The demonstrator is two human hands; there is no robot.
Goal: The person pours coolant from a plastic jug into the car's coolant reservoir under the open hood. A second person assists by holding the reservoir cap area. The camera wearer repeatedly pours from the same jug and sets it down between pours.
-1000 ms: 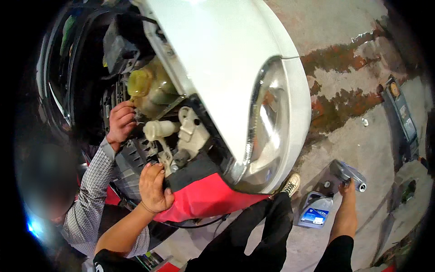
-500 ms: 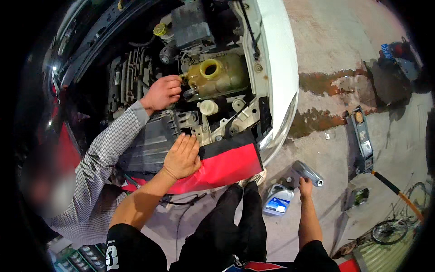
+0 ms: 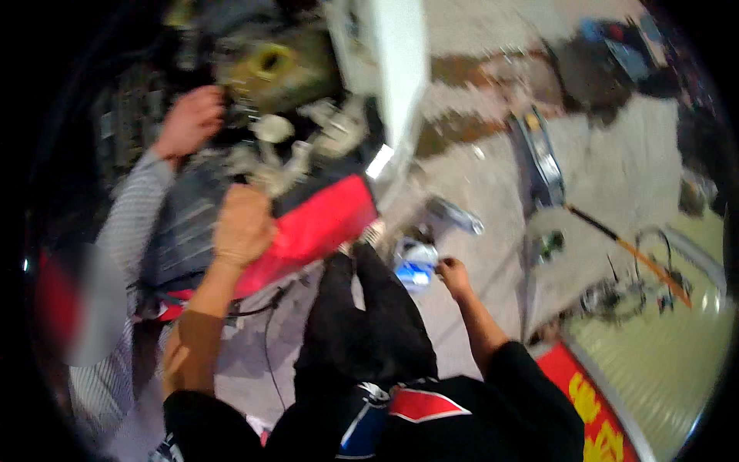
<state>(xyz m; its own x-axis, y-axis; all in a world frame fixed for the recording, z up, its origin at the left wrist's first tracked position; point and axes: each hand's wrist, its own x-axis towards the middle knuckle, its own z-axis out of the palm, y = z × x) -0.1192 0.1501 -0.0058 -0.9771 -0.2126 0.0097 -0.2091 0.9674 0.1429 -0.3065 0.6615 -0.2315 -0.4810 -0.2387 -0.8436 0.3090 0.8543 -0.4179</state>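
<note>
My left hand [image 3: 245,223] rests, fingers stretched forward, on the front edge of a car's engine bay, beside a red and black fender cover [image 3: 327,219]. Low on the right, my right hand [image 3: 454,277] is curled with its fingertips pinched together; blur hides what, if anything, is in them. Just left of it a pale jug with a blue label [image 3: 416,266] stands on the floor. A grey bottle [image 3: 454,214] lies behind that. In the bay sits a yellowed plastic tank [image 3: 289,73] with a round yellow neck. Another person's hand [image 3: 192,119] is beside this tank.
The co-worker's grey patterned sleeve [image 3: 138,208] reaches in at left. A floor jack [image 3: 541,158] with an orange handle [image 3: 654,269] stands right on the wet-stained concrete. A red sign [image 3: 589,400] and a bicycle [image 3: 616,296] are at lower right. A white fender [image 3: 400,69] borders the bay.
The view has swung right and blurred, so the scene sits further left. My right hand has moved from the grey bottle toward me, beside the jug. My left hand stays on the bay's edge.
</note>
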